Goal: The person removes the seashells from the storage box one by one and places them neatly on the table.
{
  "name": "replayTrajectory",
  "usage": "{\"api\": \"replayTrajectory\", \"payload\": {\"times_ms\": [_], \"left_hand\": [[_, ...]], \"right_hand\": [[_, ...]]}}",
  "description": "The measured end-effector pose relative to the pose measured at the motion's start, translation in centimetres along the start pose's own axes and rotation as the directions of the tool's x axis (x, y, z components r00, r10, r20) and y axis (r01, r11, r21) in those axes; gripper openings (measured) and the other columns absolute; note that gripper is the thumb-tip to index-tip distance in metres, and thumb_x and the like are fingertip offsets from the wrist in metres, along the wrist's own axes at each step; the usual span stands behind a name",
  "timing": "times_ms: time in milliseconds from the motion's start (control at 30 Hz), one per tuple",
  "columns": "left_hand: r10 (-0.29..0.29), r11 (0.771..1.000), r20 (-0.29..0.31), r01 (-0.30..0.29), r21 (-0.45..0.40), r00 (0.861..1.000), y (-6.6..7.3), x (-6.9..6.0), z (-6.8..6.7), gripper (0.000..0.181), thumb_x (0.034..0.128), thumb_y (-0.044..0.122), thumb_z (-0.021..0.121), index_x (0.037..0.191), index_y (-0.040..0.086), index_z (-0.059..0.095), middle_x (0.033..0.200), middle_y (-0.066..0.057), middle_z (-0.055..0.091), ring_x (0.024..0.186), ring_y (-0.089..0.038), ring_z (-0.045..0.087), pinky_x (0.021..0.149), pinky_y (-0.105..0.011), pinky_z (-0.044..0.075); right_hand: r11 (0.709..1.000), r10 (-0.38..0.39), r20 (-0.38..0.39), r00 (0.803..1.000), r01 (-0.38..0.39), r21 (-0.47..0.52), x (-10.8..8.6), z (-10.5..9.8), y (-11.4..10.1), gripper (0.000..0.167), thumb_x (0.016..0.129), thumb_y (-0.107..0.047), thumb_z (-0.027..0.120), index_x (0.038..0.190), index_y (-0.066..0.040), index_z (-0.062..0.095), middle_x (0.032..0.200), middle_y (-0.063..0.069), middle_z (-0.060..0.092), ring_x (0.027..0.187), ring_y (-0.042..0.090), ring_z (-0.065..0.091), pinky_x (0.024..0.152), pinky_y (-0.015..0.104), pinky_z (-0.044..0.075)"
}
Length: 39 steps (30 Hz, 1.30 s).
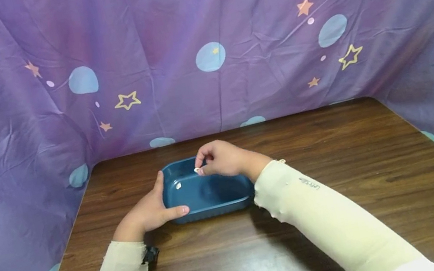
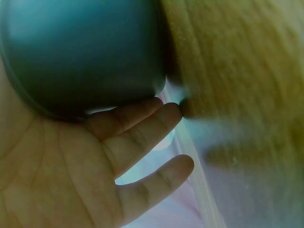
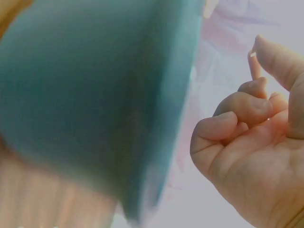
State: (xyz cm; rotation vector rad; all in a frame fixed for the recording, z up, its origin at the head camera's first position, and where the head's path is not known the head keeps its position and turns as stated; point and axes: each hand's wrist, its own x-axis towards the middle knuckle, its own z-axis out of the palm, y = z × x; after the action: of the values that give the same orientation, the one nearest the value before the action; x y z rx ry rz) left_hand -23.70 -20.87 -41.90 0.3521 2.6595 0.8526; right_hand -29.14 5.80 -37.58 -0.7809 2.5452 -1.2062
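A dark blue rectangular plastic basin (image 1: 209, 212) with rounded corners stands on the table. My left hand (image 1: 152, 210) lies against its left end, thumb over the near rim; in the left wrist view the fingers (image 2: 142, 137) stretch fairly straight beside its outer wall. Above the basin's far side, my right hand (image 1: 223, 158) pinches a small white piece (image 1: 197, 170) between thumb and index finger. Only a sliver of that piece shows in the right wrist view, and its kind cannot be told. Small white bits (image 1: 178, 186) lie inside the basin near its left end.
The brown wood-grain table (image 1: 362, 168) extends on every side of the basin. Behind it and at both sides hangs a purple curtain (image 1: 163, 28) with stars and blue spots. Light sleeves cover both forearms, and a black object (image 1: 150, 254) sits at the left wrist.
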Motion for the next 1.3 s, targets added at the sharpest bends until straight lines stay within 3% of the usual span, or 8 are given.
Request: {"api": "replayTrajectory", "payload": {"times_ms": [167, 367, 600, 1000, 1300], "left_hand": [[-0.013, 1.0, -0.004, 0.013, -0.009, 1.0, 0.0, -0.1, 0.1, 0.136, 0.0873, 0.06, 0.079, 0.166, 0.0, -0.015, 0.165, -0.04, 0.024, 0.148, -0.05, 0.04, 0.12, -0.062, 0.035], [-0.006, 1.0, -0.004, 0.006, -0.006, 1.0, -0.1, -0.2, 0.1, 0.136, 0.0876, 0.059, 0.08, 0.166, 0.0, -0.015, 0.166, -0.04, 0.021, 0.15, -0.051, 0.037, 0.121, -0.062, 0.034], [-0.015, 1.0, -0.005, 0.015, 0.002, 1.0, -0.3, -0.1, 0.0, 0.136, 0.0879, 0.06, 0.079, 0.166, 0.001, -0.016, 0.167, -0.039, 0.021, 0.15, -0.05, 0.038, 0.12, -0.062, 0.035], [0.005, 1.0, -0.005, -0.005, 0.004, 1.0, -0.3, 0.1, 0.1, 0.137, 0.0874, 0.061, 0.079, 0.166, 0.001, -0.016, 0.167, -0.038, 0.02, 0.151, -0.05, 0.036, 0.122, -0.061, 0.033], [0.025, 1.0, -0.019, -0.024, 0.016, 1.0, -0.5, 0.0, 0.3, 0.136, 0.0878, 0.06, 0.079, 0.165, -0.002, -0.014, 0.165, -0.04, 0.023, 0.15, -0.051, 0.037, 0.122, -0.061, 0.034]], "right_hand": [[1.0, -0.026, -0.037, 0.999, 0.026, -0.001, -2.0, -2.7, 0.7, 0.005, 0.093, -0.012, 0.08, 0.096, -0.011, 0.076, 0.064, -0.005, 0.049, 0.058, 0.01, 0.043, 0.057, 0.026, 0.038], [1.0, 0.001, -0.077, 0.997, -0.003, -0.022, -4.6, -5.6, 2.9, 0.007, 0.093, -0.011, 0.08, 0.097, -0.008, 0.075, 0.066, -0.004, 0.049, 0.057, 0.008, 0.044, 0.054, 0.024, 0.039], [0.989, 0.032, -0.1, 0.994, -0.046, -0.138, -7.4, -8.0, 5.7, 0.005, 0.092, -0.009, 0.079, 0.094, -0.008, 0.075, 0.067, -0.003, 0.05, 0.06, 0.01, 0.047, 0.058, 0.025, 0.041], [0.961, 0.126, -0.056, 0.99, -0.136, -0.24, -10.4, -7.7, 10.7, 0.009, 0.09, -0.007, 0.08, 0.089, -0.009, 0.071, 0.068, -0.005, 0.055, 0.066, 0.012, 0.049, 0.064, 0.031, 0.043], [0.924, 0.17, -0.01, 0.985, -0.163, -0.346, -10.6, -6.8, 11.5, 0.013, 0.089, -0.009, 0.081, 0.083, -0.012, 0.07, 0.071, -0.004, 0.06, 0.068, 0.012, 0.051, 0.068, 0.031, 0.043]]}}
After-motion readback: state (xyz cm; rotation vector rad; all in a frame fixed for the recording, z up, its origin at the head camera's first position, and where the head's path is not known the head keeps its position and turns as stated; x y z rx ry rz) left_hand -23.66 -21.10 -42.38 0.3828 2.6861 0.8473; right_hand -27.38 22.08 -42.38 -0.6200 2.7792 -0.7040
